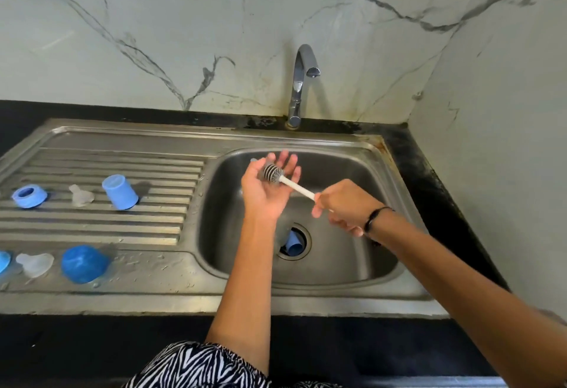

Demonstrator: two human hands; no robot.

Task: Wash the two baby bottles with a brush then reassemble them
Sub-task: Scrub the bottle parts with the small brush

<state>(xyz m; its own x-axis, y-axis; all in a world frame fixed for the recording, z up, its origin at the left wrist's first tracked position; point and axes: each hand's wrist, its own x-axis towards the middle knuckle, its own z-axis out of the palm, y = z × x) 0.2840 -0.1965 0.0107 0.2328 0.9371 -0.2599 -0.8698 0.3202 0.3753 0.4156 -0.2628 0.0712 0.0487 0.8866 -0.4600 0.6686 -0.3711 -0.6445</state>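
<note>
Bottle brush [274, 172] held over the sink [352, 268]: right hand [343, 208] fingers curl round its white handle; bristle head rests against straight, spread left hand [267, 186] fingers. Blue bottle piece [294, 245] lies in the drain below the fingers.

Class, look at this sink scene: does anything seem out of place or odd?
Yes. A blue bottle part lies tipped in the sink's drain, while the other parts sit on the drainboard. The brush rests on the open left hand, not in a bottle.
</note>
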